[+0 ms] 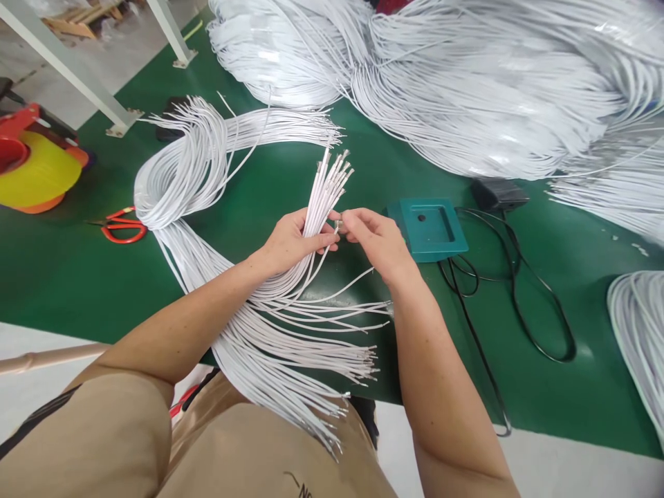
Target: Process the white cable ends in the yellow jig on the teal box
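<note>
My left hand (298, 241) is closed round a bundle of white wires (324, 190), whose bare metallic ends fan upward above the fingers. Close beside it, my right hand (376, 238) pinches at a single wire end by the left fingertips; a small pale piece shows there, too small to name. More loose white wires (311, 353) spread below my hands, their ends pointing right. These run back to a bent coil of white wires (171, 180) on the left of the green table (274, 180).
Red-handled scissors (124, 228) lie left of the coil, near a yellow and red tape dispenser (39, 166). A teal box (433, 228) with black cable (519, 277) stands right of my hands. Large white wire bundles (482, 83) fill the back; another coil (643, 325) lies far right.
</note>
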`<action>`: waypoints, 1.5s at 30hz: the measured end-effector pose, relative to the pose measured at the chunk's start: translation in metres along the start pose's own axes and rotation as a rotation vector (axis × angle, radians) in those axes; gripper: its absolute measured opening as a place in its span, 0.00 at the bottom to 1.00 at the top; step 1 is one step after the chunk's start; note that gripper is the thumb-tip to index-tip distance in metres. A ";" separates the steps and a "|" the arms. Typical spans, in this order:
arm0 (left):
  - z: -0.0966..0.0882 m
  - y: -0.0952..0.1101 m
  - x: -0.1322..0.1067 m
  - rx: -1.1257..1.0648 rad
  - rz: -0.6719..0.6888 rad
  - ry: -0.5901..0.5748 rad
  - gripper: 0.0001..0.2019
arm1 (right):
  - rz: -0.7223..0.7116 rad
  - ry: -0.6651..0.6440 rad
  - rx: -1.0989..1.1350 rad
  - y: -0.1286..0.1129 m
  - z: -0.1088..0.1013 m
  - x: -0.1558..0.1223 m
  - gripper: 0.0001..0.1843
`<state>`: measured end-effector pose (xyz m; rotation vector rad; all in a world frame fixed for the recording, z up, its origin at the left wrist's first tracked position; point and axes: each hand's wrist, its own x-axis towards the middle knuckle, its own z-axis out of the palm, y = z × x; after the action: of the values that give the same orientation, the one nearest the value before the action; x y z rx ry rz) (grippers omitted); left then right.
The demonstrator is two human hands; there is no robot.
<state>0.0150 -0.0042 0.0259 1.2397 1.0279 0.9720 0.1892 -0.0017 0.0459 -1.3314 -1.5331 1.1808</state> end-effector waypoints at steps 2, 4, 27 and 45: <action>0.001 0.000 0.000 -0.006 0.003 -0.017 0.20 | 0.000 -0.072 0.032 0.001 0.000 0.000 0.12; 0.001 0.001 -0.001 -0.017 -0.004 -0.021 0.21 | -0.013 -0.082 0.035 0.002 -0.001 0.000 0.07; -0.006 -0.009 0.006 -0.049 -0.019 0.029 0.22 | -0.072 0.146 0.023 0.005 0.006 0.001 0.10; -0.001 -0.002 0.001 -0.052 0.016 -0.062 0.21 | 0.054 0.161 0.152 0.003 0.014 0.000 0.05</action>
<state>0.0140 -0.0035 0.0234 1.2289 0.9397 0.9610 0.1764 -0.0039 0.0390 -1.3386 -1.2759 1.1693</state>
